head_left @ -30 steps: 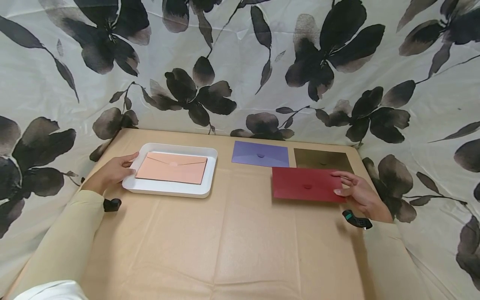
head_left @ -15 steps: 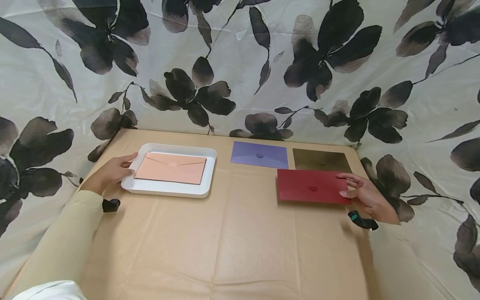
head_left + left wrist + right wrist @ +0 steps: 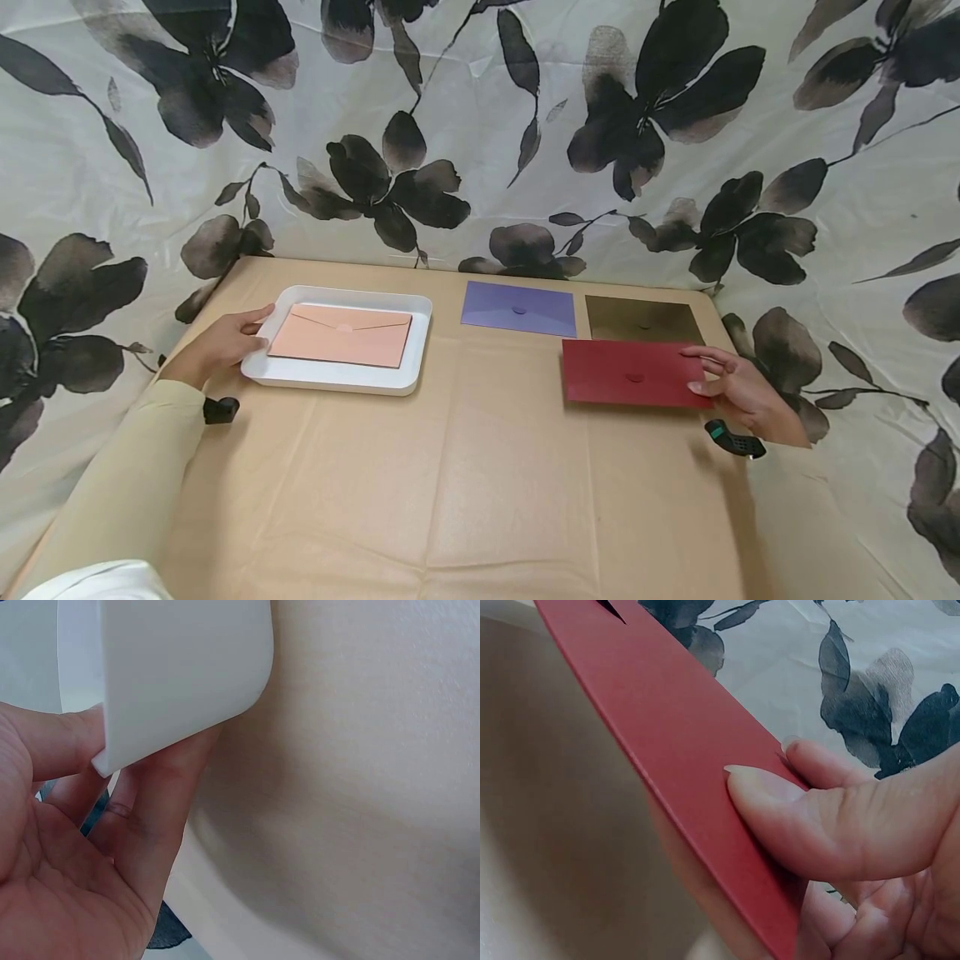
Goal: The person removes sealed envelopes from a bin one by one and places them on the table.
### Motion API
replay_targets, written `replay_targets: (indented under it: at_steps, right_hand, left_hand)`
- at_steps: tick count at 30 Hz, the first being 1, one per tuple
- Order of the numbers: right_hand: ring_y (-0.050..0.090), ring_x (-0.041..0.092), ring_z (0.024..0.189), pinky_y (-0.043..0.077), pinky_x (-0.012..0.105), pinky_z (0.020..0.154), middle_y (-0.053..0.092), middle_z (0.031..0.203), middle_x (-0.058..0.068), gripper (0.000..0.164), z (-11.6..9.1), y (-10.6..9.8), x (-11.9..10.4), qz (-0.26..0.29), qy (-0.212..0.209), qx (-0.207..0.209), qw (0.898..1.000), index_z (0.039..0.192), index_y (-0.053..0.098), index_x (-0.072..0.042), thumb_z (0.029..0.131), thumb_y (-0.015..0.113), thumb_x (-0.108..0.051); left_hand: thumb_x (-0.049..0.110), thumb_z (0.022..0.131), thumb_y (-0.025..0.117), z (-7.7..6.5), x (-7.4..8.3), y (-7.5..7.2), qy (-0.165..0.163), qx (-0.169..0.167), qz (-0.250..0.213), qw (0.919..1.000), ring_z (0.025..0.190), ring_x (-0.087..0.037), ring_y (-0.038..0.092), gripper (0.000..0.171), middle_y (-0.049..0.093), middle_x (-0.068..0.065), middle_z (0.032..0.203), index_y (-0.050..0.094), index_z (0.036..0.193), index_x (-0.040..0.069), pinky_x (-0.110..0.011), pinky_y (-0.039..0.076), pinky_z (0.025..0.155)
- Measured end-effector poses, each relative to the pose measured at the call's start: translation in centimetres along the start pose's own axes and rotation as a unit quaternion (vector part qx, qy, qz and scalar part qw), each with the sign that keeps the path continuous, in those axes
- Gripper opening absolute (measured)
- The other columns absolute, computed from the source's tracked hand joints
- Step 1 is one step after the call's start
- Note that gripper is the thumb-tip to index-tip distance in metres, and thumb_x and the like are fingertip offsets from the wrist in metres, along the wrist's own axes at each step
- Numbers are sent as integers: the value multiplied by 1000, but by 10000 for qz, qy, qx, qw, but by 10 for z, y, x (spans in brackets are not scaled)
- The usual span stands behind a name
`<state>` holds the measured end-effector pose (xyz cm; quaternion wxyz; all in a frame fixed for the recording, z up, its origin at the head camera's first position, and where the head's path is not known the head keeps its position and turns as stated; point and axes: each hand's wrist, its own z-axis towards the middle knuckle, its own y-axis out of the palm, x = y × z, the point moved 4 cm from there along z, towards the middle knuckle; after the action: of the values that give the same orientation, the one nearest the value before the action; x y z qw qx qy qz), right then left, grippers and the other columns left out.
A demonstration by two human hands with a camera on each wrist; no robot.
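Note:
In the head view my left hand [image 3: 217,348] grips the left edge of a white tray [image 3: 330,382]. A pink envelope [image 3: 341,340] lies inside that tray, its flap side up. The left wrist view shows the thumb over the rim of the tray [image 3: 180,675] and fingers underneath its corner. On the right, my right hand [image 3: 753,404] pinches the right end of a red envelope [image 3: 615,377], which is held above the table with a shadow under it. Seen from the right wrist, the thumb presses one face of the red envelope [image 3: 667,735]; fingers are partly hidden behind.
A purple envelope [image 3: 517,310] lies flat near the table's back edge. To its right is a brownish-gold envelope [image 3: 641,317], its front edge close behind the red one in view. A floral cloth [image 3: 480,108] hangs behind the light-brown table [image 3: 450,483].
My right hand has moved a little to the right with the red envelope, uncovering more of the purple envelope's front corner. The left hand and the tray stay in place.

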<state>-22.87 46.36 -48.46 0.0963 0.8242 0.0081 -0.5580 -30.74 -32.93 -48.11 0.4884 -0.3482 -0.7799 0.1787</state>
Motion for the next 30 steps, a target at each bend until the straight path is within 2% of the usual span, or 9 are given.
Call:
replay_targets:
  at_steps: [10, 19, 30]
  right_hand:
    - [73, 10, 100, 65, 32, 82, 74, 117, -17, 56, -3, -8, 1, -195, 97, 57, 9997, 136, 67, -23, 92, 67, 12]
    - [75, 12, 100, 65, 32, 81, 76, 117, -14, 56, -1, -18, 4, 45, 22, -116, 9999, 133, 69, -21, 92, 61, 18]
    - [73, 11, 100, 65, 34, 81, 74, 116, -16, 57, -1, -30, 5, 24, 111, 45, 9999, 132, 71, -23, 91, 65, 16]
  left_hand:
    - [6, 105, 49, 1, -1, 2, 21, -26, 17, 10000, 151, -60, 26, 78, 17, -40, 164, -1, 165, 16, -65, 37, 116]
    - [8, 106, 49, 5, -1, 2, -82, -28, -9, 10000, 152, -60, 24, 78, 15, -38, 165, -2, 164, 18, -66, 36, 117]
    - [8, 106, 48, 2, 0, 1, -52, -5, 5, 10000, 150, -61, 27, 77, 15, -39, 165, -2, 165, 18, -67, 38, 115]
